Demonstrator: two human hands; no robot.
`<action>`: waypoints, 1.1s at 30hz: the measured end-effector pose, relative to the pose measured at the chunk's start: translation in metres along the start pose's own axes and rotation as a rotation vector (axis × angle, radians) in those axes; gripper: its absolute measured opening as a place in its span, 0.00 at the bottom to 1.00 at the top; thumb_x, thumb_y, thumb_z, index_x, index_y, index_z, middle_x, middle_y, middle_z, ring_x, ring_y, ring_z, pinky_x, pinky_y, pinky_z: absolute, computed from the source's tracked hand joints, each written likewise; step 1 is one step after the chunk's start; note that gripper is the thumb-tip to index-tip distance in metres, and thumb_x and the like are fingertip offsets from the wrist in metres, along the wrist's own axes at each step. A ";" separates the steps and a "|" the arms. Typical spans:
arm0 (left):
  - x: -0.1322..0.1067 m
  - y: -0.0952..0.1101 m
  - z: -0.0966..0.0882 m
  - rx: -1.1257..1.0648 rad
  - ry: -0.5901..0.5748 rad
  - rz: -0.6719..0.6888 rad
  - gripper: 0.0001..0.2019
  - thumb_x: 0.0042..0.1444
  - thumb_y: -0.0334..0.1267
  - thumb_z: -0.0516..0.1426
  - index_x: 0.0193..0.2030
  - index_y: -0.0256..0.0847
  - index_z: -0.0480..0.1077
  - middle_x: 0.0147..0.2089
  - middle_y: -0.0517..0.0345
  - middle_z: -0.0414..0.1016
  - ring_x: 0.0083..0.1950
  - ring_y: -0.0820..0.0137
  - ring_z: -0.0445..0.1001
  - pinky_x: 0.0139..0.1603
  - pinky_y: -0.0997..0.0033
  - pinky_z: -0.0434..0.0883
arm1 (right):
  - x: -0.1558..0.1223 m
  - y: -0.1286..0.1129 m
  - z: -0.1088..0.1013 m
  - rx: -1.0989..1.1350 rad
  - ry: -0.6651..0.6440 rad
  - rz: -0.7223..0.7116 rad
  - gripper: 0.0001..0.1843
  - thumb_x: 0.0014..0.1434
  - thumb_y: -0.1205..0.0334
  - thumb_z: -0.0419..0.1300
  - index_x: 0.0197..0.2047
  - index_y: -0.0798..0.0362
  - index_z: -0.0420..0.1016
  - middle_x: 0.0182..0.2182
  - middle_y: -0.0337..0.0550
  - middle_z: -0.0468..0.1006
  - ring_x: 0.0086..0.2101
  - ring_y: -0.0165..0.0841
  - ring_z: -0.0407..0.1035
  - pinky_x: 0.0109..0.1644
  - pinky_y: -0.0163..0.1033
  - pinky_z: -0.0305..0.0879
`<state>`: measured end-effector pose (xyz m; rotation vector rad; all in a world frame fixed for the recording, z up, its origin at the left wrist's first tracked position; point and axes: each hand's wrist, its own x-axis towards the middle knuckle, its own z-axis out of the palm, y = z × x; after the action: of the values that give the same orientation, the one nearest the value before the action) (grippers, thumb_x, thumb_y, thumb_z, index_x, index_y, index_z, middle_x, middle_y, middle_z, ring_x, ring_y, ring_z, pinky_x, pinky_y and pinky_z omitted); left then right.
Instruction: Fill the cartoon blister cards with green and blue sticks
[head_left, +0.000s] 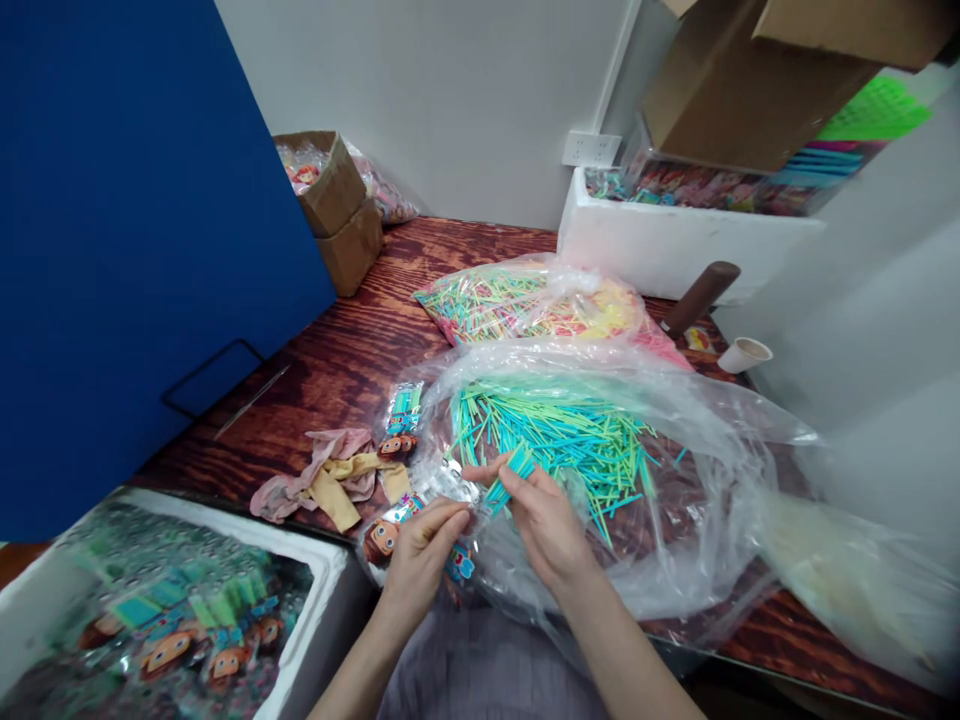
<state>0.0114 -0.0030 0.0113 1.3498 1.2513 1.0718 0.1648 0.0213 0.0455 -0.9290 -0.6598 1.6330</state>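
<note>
Your right hand (551,530) holds a small bundle of sticks (517,465), blue and green, pinched between thumb and fingers, with the forefinger stretched out past it. The bundle is over the near left part of the open bag (724,490), a clear plastic one whose loose sticks (555,430) lie in a blue-green heap. Your left hand (424,550) is just left of the open bag, thumb and forefinger tips pressed together near some clear film — you cannot tell from here whether any of it is caught between them.

Behind the open bag lies a second clear bag (517,300), filled with sticks in green, blue, yellow and pink. Farther behind it, to the right, a long foam box (675,240) is loaded with printed packets. Well behind and left of the open bag, a cardboard box (352,245) holds clear-wrapped packets.

Left of the open bag and nearer you, a deep foam box (319,590) contains wrapped cartoon figures (169,650) with bunches of green sticks. Touching the open bag's left side is another wrapped figure (401,420) — crumpled cloths (330,480) lie next to it. A cup (744,355) stands behind the open bag, on the right.
</note>
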 end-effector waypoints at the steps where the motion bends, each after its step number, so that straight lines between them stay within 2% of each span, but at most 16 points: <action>1: 0.000 -0.001 0.001 -0.007 -0.001 0.009 0.13 0.60 0.44 0.57 0.33 0.40 0.78 0.32 0.56 0.75 0.36 0.67 0.73 0.38 0.71 0.69 | -0.003 -0.001 0.000 -0.065 -0.032 0.014 0.13 0.55 0.51 0.67 0.37 0.51 0.75 0.43 0.46 0.83 0.53 0.42 0.70 0.63 0.51 0.56; 3: 0.000 -0.002 0.002 -0.032 -0.001 0.025 0.12 0.60 0.44 0.57 0.34 0.40 0.79 0.34 0.55 0.76 0.38 0.67 0.74 0.40 0.71 0.70 | -0.008 -0.004 0.000 -0.198 -0.096 0.032 0.13 0.56 0.51 0.66 0.39 0.51 0.76 0.51 0.47 0.79 0.57 0.43 0.67 0.65 0.50 0.54; 5: 0.000 -0.003 0.003 -0.061 0.004 0.032 0.12 0.60 0.44 0.57 0.35 0.41 0.79 0.36 0.55 0.77 0.41 0.66 0.74 0.43 0.70 0.71 | -0.012 -0.009 0.002 -0.286 -0.117 0.000 0.18 0.57 0.51 0.65 0.49 0.49 0.74 0.57 0.46 0.74 0.59 0.42 0.64 0.65 0.50 0.54; 7: 0.000 -0.003 0.004 -0.090 0.020 0.024 0.12 0.60 0.45 0.58 0.36 0.41 0.80 0.37 0.54 0.78 0.42 0.66 0.75 0.44 0.70 0.72 | -0.015 -0.013 0.004 -0.305 -0.092 -0.067 0.27 0.60 0.51 0.63 0.61 0.44 0.64 0.60 0.45 0.71 0.58 0.40 0.66 0.63 0.49 0.58; 8: 0.000 -0.003 0.004 -0.103 0.035 0.014 0.12 0.59 0.45 0.58 0.36 0.41 0.80 0.38 0.54 0.78 0.42 0.65 0.75 0.44 0.70 0.72 | -0.016 -0.015 0.004 -0.301 -0.075 -0.108 0.28 0.62 0.51 0.61 0.63 0.42 0.60 0.60 0.45 0.70 0.56 0.39 0.68 0.61 0.48 0.60; 9: -0.001 -0.002 0.005 -0.115 0.046 0.001 0.12 0.59 0.46 0.58 0.36 0.42 0.80 0.38 0.54 0.78 0.42 0.65 0.75 0.43 0.70 0.73 | -0.018 -0.016 0.004 -0.312 -0.062 -0.151 0.25 0.64 0.52 0.59 0.63 0.42 0.60 0.60 0.45 0.70 0.54 0.38 0.70 0.60 0.48 0.62; 10: -0.001 -0.001 0.006 -0.127 0.051 -0.015 0.12 0.58 0.46 0.59 0.37 0.42 0.80 0.38 0.54 0.78 0.41 0.65 0.75 0.42 0.69 0.73 | -0.020 -0.017 0.004 -0.354 -0.061 -0.191 0.20 0.65 0.52 0.57 0.59 0.43 0.65 0.58 0.45 0.72 0.52 0.37 0.71 0.59 0.47 0.63; 12: -0.002 0.002 0.007 -0.153 0.054 -0.052 0.13 0.58 0.47 0.59 0.38 0.42 0.81 0.38 0.54 0.79 0.41 0.64 0.76 0.41 0.68 0.74 | -0.023 -0.018 0.004 -0.511 -0.090 -0.251 0.09 0.66 0.54 0.56 0.45 0.47 0.74 0.52 0.45 0.76 0.52 0.38 0.70 0.59 0.44 0.61; 14: -0.002 0.004 0.009 -0.184 0.057 -0.070 0.13 0.57 0.47 0.60 0.39 0.42 0.81 0.39 0.54 0.79 0.41 0.64 0.76 0.43 0.67 0.74 | -0.026 -0.017 0.003 -0.645 -0.114 -0.286 0.11 0.67 0.56 0.55 0.36 0.50 0.75 0.48 0.44 0.77 0.53 0.37 0.69 0.59 0.42 0.60; 17: -0.002 0.005 0.009 -0.224 0.093 -0.078 0.13 0.55 0.48 0.61 0.38 0.42 0.81 0.39 0.53 0.80 0.44 0.63 0.76 0.46 0.67 0.74 | -0.029 -0.016 0.002 -0.689 -0.066 -0.345 0.09 0.68 0.58 0.54 0.42 0.49 0.74 0.48 0.43 0.75 0.53 0.36 0.68 0.57 0.40 0.61; 19: -0.001 0.004 0.008 -0.236 0.104 -0.098 0.13 0.54 0.48 0.62 0.37 0.42 0.81 0.39 0.54 0.80 0.43 0.64 0.76 0.46 0.68 0.73 | -0.029 -0.015 0.002 -0.744 -0.077 -0.360 0.09 0.68 0.58 0.53 0.41 0.49 0.74 0.48 0.42 0.75 0.52 0.35 0.68 0.55 0.39 0.61; 21: -0.001 0.003 0.007 -0.250 0.107 -0.125 0.13 0.53 0.48 0.62 0.37 0.41 0.81 0.38 0.55 0.80 0.41 0.65 0.76 0.43 0.70 0.73 | -0.029 -0.015 0.002 -0.810 -0.111 -0.352 0.11 0.69 0.58 0.53 0.38 0.49 0.74 0.45 0.42 0.75 0.50 0.34 0.68 0.55 0.38 0.61; 24: -0.001 0.003 0.004 -0.290 0.139 -0.176 0.14 0.53 0.49 0.63 0.37 0.40 0.79 0.33 0.57 0.78 0.35 0.69 0.74 0.35 0.74 0.71 | -0.029 -0.012 0.006 -0.853 -0.084 -0.405 0.09 0.69 0.60 0.51 0.44 0.48 0.73 0.46 0.42 0.74 0.50 0.34 0.68 0.56 0.39 0.61; 27: -0.001 0.006 -0.001 -0.303 0.143 -0.191 0.14 0.51 0.48 0.64 0.36 0.39 0.78 0.31 0.59 0.75 0.33 0.70 0.72 0.33 0.75 0.70 | -0.029 -0.008 0.012 -0.922 -0.115 -0.482 0.09 0.69 0.62 0.51 0.44 0.48 0.73 0.48 0.43 0.73 0.52 0.35 0.66 0.57 0.40 0.60; 30: 0.004 0.013 -0.014 -0.273 0.073 -0.191 0.13 0.51 0.48 0.64 0.36 0.39 0.78 0.32 0.58 0.75 0.33 0.70 0.71 0.32 0.75 0.69 | -0.029 -0.006 0.010 -0.885 -0.118 -0.464 0.11 0.68 0.61 0.52 0.51 0.46 0.71 0.50 0.43 0.73 0.51 0.35 0.67 0.56 0.40 0.62; 33: 0.022 0.019 -0.039 -0.200 0.058 -0.127 0.12 0.50 0.46 0.65 0.36 0.40 0.78 0.35 0.57 0.77 0.36 0.68 0.73 0.36 0.74 0.70 | -0.023 -0.006 -0.008 -0.790 0.000 -0.372 0.13 0.68 0.57 0.52 0.54 0.46 0.70 0.49 0.43 0.75 0.48 0.35 0.70 0.52 0.40 0.65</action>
<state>-0.0226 0.0224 0.0359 1.0810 1.2199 1.1216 0.1768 0.0007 0.0514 -1.2584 -1.4365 1.0288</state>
